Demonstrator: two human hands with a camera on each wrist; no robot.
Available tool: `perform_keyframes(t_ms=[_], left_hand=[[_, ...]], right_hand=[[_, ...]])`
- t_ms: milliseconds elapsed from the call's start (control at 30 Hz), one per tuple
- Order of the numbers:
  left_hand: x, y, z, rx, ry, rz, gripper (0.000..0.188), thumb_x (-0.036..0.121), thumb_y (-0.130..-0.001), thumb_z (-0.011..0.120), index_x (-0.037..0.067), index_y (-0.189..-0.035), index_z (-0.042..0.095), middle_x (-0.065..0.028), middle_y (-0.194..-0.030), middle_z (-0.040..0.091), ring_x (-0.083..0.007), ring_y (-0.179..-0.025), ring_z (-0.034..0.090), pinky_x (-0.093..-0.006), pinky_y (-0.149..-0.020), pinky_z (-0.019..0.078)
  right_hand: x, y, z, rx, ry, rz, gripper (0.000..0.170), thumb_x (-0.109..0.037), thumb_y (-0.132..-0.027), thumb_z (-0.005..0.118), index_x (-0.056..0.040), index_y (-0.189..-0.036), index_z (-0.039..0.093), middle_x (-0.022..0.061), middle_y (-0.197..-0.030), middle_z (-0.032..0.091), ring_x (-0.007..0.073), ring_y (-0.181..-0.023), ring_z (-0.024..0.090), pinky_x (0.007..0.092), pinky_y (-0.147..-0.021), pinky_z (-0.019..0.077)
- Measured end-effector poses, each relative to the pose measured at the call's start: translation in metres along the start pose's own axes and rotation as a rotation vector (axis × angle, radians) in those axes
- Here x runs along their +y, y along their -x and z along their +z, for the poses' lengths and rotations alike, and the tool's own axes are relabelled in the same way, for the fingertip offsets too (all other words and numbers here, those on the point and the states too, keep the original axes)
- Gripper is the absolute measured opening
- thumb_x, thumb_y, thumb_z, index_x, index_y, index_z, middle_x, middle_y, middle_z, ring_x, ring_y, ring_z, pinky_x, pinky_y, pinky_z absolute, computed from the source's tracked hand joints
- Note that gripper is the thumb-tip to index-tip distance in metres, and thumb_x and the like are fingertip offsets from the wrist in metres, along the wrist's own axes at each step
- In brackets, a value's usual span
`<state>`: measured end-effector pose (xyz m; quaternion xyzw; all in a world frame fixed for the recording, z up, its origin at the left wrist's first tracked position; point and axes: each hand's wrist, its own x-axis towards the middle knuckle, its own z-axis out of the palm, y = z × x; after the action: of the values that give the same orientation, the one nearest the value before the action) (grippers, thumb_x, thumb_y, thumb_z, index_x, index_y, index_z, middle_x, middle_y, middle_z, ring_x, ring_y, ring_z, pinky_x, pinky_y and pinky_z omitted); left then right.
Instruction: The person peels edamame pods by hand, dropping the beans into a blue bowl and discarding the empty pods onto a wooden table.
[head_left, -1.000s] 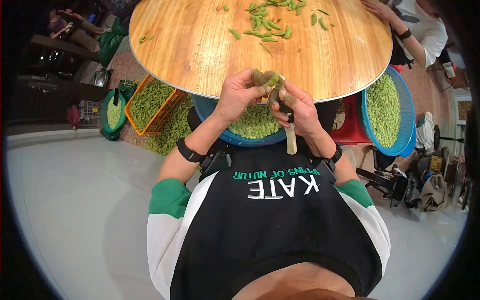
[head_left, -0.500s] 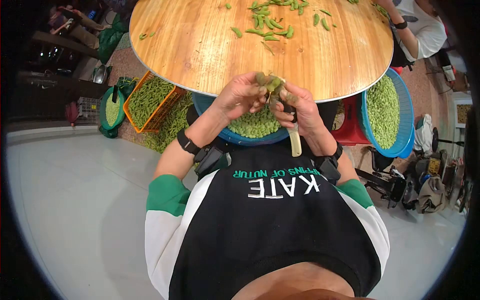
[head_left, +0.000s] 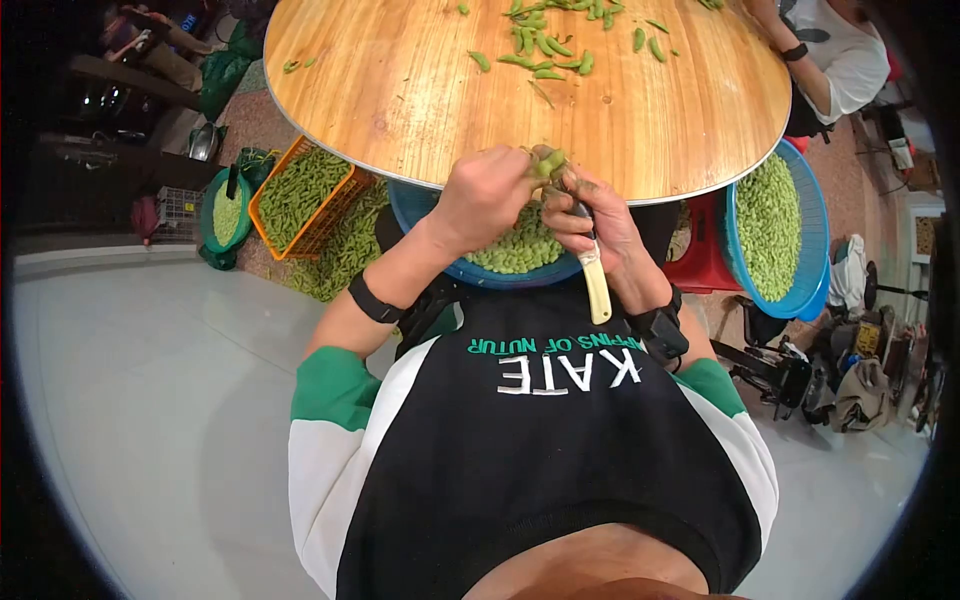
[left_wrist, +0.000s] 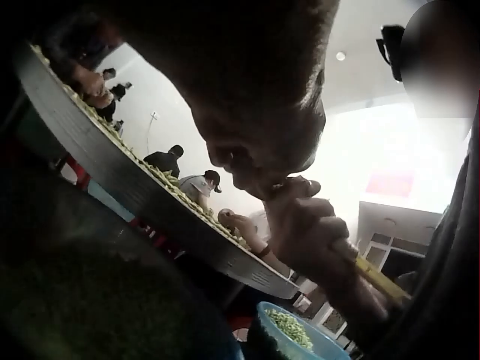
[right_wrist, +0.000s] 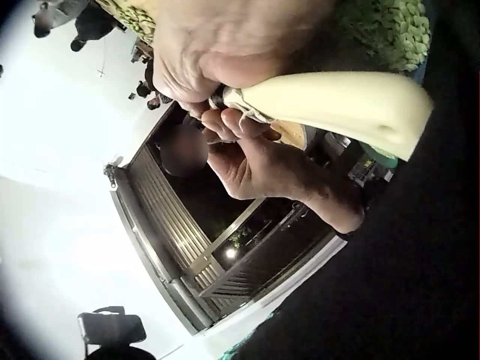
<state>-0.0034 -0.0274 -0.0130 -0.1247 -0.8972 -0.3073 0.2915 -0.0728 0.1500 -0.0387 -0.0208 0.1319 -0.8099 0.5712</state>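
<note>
Over the round wooden table's near edge, the left hand (head_left: pixel 487 198) has its fingers curled in at a green pod (head_left: pixel 551 163), meeting the right hand's fingertips. The right hand (head_left: pixel 598 218) grips a tool with a pale yellow handle (head_left: pixel 597 288) that points down toward the shirt; its dark upper part lies within the fingers. In the right wrist view the handle (right_wrist: pixel 337 105) comes out from under the palm, with a strip wrapped near the grip. Below both hands sits a blue basin of shelled beans (head_left: pixel 515 248), partly covered by them. The tool's working end is hidden.
Loose pods (head_left: pixel 540 45) lie on the table (head_left: pixel 400 110). An orange crate of pods (head_left: pixel 300 200) and a green basin (head_left: pixel 227 212) stand at left. At right are a blue basket of beans (head_left: pixel 766 230), a red stool (head_left: pixel 700 262) and another person's arm (head_left: pixel 812 80).
The left hand has turned from spread fingers to a curled hold against the right hand. The yellow handle has swung slightly to the right and shows more of its length.
</note>
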Motion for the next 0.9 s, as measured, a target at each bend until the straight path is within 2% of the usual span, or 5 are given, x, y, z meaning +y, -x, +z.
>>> perform_keyframes(t_ms=[67, 133, 267, 500, 900], left_hand=[[0.006, -0.001, -0.002, -0.006, 0.15, -0.12, 0.008, 0.005, -0.079, 0.067, -0.001, -0.083, 0.062, -0.0094, -0.066, 0.059, -0.0173, -0.052, 0.055, -0.0272, -0.048, 0.0418], [0.014, -0.007, -0.005, -0.06, 0.796, -0.784, 0.01, 0.008, -0.086, 0.062, 0.0, -0.083, 0.065, -0.0018, -0.064, 0.058, -0.0103, -0.053, 0.055, -0.0232, -0.047, 0.0412], [0.002, 0.004, 0.002, -0.142, 1.044, -0.918, 0.016, 0.014, -0.091, 0.058, 0.001, -0.095, 0.066, 0.0013, -0.069, 0.06, -0.0017, -0.058, 0.054, -0.0157, -0.047, 0.0378], [0.018, 0.014, 0.011, -0.079, 0.348, -0.418, 0.017, 0.004, -0.087, 0.054, -0.001, -0.101, 0.062, -0.0084, -0.073, 0.061, -0.017, -0.063, 0.058, -0.0301, -0.058, 0.0455], [0.035, 0.016, 0.001, -0.073, 0.218, -0.456, 0.016, 0.013, -0.077, 0.058, -0.002, -0.076, 0.053, -0.0194, -0.064, 0.052, -0.0324, -0.056, 0.053, -0.0382, -0.052, 0.0425]], right_hand=[[0.0, 0.0, 0.003, -0.008, 0.027, -0.015, 0.035, -0.014, -0.093, 0.052, -0.0041, -0.126, 0.045, 0.0059, -0.082, 0.048, 0.0068, -0.052, 0.039, 0.0166, -0.037, 0.0318], [0.0, 0.002, 0.007, -0.016, 0.053, -0.03, 0.036, -0.015, -0.093, 0.053, -0.0041, -0.126, 0.045, 0.0062, -0.082, 0.048, 0.0068, -0.052, 0.038, 0.0164, -0.037, 0.0318], [0.001, 0.003, 0.003, 0.144, 0.466, -0.135, 0.034, -0.015, -0.094, 0.052, -0.0036, -0.125, 0.047, 0.0043, -0.079, 0.053, 0.0059, -0.051, 0.04, 0.0179, -0.039, 0.0315], [0.007, -0.002, 0.003, 0.416, 1.349, -0.539, 0.03, -0.007, -0.086, 0.059, 0.0021, -0.113, 0.053, 0.0088, -0.085, 0.061, 0.0141, -0.069, 0.057, 0.0272, -0.061, 0.0466], [0.006, -0.011, -0.009, 0.227, 2.008, -0.781, 0.03, -0.002, -0.074, 0.062, 0.0003, -0.103, 0.054, 0.0215, -0.082, 0.053, 0.0406, -0.077, 0.054, 0.0426, -0.066, 0.0458]])
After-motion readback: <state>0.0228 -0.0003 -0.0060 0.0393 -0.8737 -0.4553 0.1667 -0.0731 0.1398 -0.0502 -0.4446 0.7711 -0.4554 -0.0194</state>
